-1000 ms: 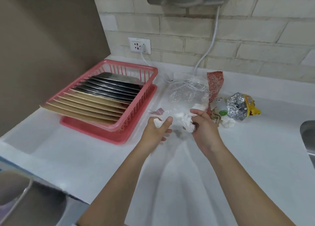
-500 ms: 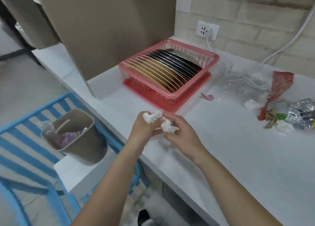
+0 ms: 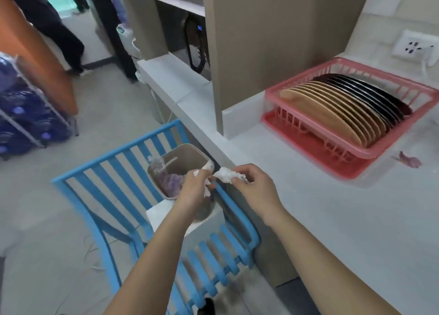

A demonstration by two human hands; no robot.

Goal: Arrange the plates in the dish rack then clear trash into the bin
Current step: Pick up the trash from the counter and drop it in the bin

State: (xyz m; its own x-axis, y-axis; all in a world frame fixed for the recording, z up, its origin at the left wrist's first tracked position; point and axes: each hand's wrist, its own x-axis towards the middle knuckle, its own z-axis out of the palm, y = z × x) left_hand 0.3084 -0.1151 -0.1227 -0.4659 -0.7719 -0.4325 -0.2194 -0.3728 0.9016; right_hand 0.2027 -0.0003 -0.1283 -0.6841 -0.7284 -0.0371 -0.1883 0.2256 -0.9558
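A beige bin (image 3: 187, 152) stands on a blue slatted chair (image 3: 123, 172) below the counter edge, with purple and clear wrappers inside. My left hand (image 3: 193, 189) hovers over the bin's near rim, shut on a crumpled white tissue (image 3: 207, 168). My right hand (image 3: 253, 186) is just right of it at the counter edge, shut on a second white tissue wad (image 3: 225, 174). On the white counter (image 3: 332, 219) the pink dish rack (image 3: 342, 148) holds several tan and black plates (image 3: 332, 110) upright in a row.
A small pink scrap (image 3: 409, 161) lies on the counter right of the rack. A tan cabinet panel (image 3: 273, 41) rises behind the rack, with a wall socket (image 3: 414, 46) at far right. A person's legs (image 3: 61, 34) stand at the far left, beside wrapped blue bottles (image 3: 26, 115).
Both hands carried the tissues left off the counter, from beside the trash pile to over the bin. The view swung left, so the remaining trash pile is out of sight.
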